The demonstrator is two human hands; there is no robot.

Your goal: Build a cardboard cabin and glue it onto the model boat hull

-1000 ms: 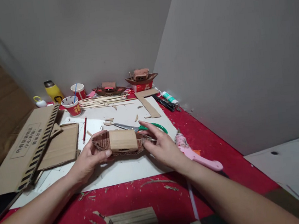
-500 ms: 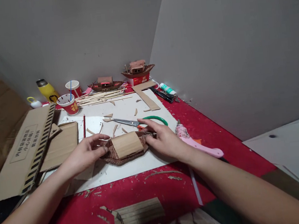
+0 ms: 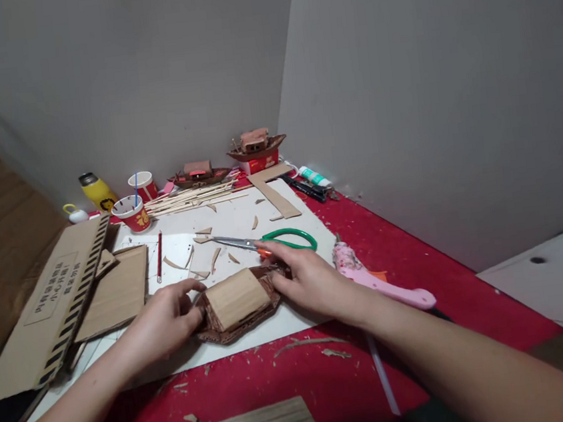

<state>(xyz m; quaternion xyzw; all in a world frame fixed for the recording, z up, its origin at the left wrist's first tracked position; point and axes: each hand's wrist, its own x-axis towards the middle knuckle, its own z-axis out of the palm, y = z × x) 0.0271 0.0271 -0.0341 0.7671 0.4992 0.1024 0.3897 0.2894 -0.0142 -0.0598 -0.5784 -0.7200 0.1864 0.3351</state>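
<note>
A small brown cardboard model boat (image 3: 224, 336) with a plain tan curved roof piece (image 3: 238, 298) on it sits on the white board. My left hand (image 3: 174, 316) grips its left end between thumb and fingers. At its right end, my right hand (image 3: 306, 275) has thumb and fingers closed on the hull. Just beyond the boat lie scissors (image 3: 294, 238) with green handles, blades pointing left. Several thin cardboard offcuts (image 3: 215, 259) are scattered near the blades. The fingertips of both hands are partly hidden by the boat's ends.
A pink glue gun (image 3: 395, 291) lies right of my right hand. Farther back stand two paper cups (image 3: 134, 216), a yellow bottle (image 3: 98, 193), wooden sticks (image 3: 190, 199) and two finished-looking model boats (image 3: 255, 148). Cardboard sheets (image 3: 67, 280) lie at left, a pencil (image 3: 159, 257) beside them.
The boat has turned slightly, its left end coming nearer to me, with both hands still on it. The whole view has also shifted a little, so the table's things appear lower.
</note>
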